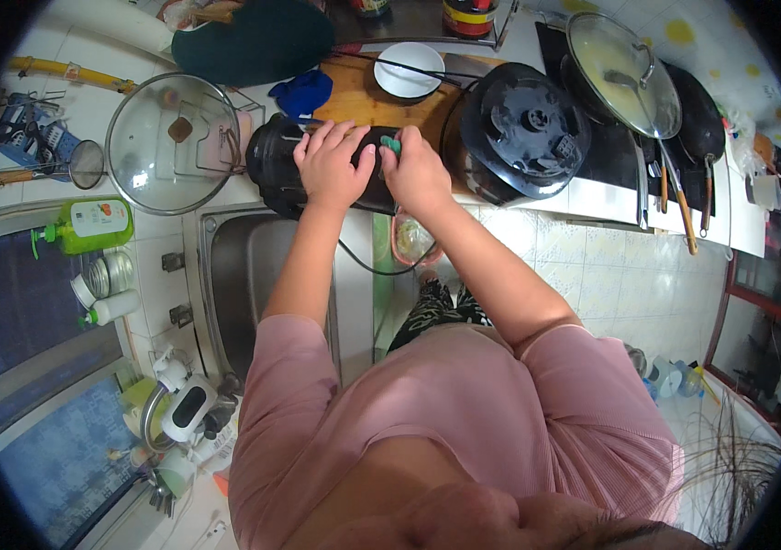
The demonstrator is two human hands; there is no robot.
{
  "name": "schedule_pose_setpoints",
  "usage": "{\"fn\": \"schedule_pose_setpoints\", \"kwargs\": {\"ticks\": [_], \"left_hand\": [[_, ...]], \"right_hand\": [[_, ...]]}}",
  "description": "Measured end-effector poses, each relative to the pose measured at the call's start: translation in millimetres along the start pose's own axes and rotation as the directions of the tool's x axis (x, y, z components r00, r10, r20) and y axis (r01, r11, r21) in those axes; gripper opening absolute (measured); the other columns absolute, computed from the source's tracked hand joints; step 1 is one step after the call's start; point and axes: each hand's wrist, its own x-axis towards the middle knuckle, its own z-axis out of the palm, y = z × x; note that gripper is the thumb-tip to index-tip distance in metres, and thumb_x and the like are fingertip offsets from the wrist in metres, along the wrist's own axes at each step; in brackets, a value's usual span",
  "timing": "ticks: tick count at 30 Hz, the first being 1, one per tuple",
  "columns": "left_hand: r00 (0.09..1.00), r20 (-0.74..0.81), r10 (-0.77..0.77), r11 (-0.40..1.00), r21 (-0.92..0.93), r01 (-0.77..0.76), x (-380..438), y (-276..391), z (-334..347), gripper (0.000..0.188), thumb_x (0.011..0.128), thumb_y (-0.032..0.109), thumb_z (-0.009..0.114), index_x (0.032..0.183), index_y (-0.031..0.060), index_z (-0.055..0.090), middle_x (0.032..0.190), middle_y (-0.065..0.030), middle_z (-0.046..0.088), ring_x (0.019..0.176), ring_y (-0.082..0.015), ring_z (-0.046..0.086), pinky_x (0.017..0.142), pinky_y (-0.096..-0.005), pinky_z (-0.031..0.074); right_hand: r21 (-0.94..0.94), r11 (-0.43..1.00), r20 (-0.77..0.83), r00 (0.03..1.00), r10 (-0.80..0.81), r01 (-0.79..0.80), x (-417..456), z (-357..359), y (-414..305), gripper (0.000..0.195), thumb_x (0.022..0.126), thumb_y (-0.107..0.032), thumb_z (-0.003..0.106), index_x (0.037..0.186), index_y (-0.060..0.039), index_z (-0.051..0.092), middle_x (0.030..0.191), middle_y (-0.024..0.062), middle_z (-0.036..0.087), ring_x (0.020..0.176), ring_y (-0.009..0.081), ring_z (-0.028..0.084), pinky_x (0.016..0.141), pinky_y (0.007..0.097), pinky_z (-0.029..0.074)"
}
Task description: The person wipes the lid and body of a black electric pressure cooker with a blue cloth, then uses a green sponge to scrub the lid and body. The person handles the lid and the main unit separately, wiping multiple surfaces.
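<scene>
A black kitchen appliance (pixel 273 155) with a cylindrical body lies on its side on the counter, close to the sink. My left hand (pixel 332 161) rests palm down on its upper side, with the fingers and thumb spread. At the appliance's right end, my right hand (pixel 421 172) pinches a small green pad (pixel 391 144) against the dark surface. My fingers hide part of the pad and the spot it touches. Beneath my forearms a black cable (pixel 380 273) hangs in a loop off the counter edge.
A black lidded pot (pixel 524 130) stands right of my hands. Behind them, a white bowl (pixel 409 69) and chopsticks sit on a wooden board (pixel 356 89). A glass lid (pixel 170 141) leans at left, above the steel sink (pixel 253 289). Farther right is a glass-covered pan (pixel 621 75).
</scene>
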Motion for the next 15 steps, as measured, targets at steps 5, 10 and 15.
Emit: {"fn": "schedule_pose_setpoints", "kwargs": {"ticks": [5,10,15], "left_hand": [[1.0,0.006,0.014,1.0,0.015,-0.014,-3,0,4,0.032,0.087,0.035,0.062,0.115,0.0219,0.07,0.123,0.0015,0.065,0.122,-0.0229,0.054,0.107,-0.047,0.028],[1.0,0.019,0.0,1.0,0.026,-0.001,-3,-2,3,0.033,0.087,0.035,0.062,0.116,0.022,0.07,0.123,0.0014,0.065,0.123,-0.0228,0.053,0.108,-0.0474,0.028],[0.999,-0.025,0.038,0.999,0.005,-0.038,-10,1,0,0.034,0.084,0.036,0.064,0.113,0.0211,0.071,0.122,0.0015,0.065,0.121,-0.0237,0.054,0.108,-0.0485,0.028]], "right_hand": [[0.062,0.991,-0.009,0.992,0.122,-0.122,26,1,0,0.033,0.093,-0.032,0.059,0.106,-0.0034,0.05,0.099,0.0262,0.066,0.095,0.0435,0.065,0.081,0.0516,0.05],[0.183,0.963,0.009,0.98,0.199,-0.198,54,15,14,0.037,0.093,-0.031,0.06,0.114,-0.0025,0.051,0.102,0.0278,0.066,0.1,0.0448,0.063,0.087,0.0502,0.049],[0.5,0.827,-0.031,0.949,0.313,-0.256,93,63,67,0.039,0.091,-0.028,0.063,0.118,-0.0022,0.051,0.103,0.0234,0.064,0.099,0.0351,0.062,0.087,0.0425,0.047]]}}
